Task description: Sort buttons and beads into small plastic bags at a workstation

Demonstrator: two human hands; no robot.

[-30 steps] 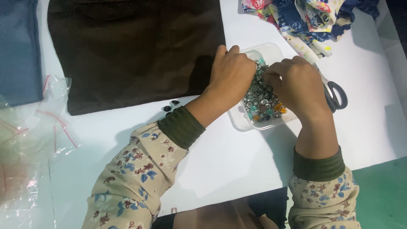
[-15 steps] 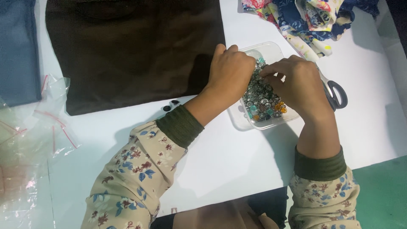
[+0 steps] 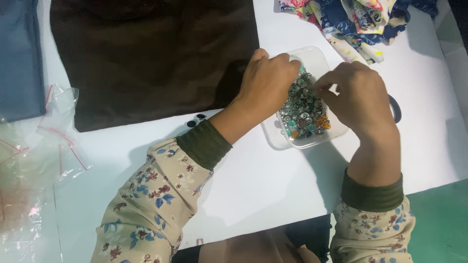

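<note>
A clear plastic tub (image 3: 279, 140) stands on the white table, filled with several small metal, teal and orange snap buttons (image 3: 303, 113). My left hand (image 3: 265, 84) lies over the tub's left rim, fingers curled down onto the pile with the tips hidden among the buttons. My right hand (image 3: 360, 100) hovers over the tub's right side, thumb and forefinger pinched together just above the buttons. Whether anything sits in that pinch is hidden. Two small black buttons (image 3: 195, 121) lie on the table beside my left wrist.
A dark brown cloth (image 3: 146, 58) covers the table's back left, with a blue cloth (image 3: 19, 58) beyond it. Clear plastic bags (image 3: 44, 146) lie at the left edge. Flowered fabric (image 3: 356, 22) is heaped at the back right. A black scissors handle (image 3: 396, 109) shows behind my right hand.
My right hand has drawn a little to the right, away from my left hand, opening a gap over the buttons. The left hand has stayed on the tub.
</note>
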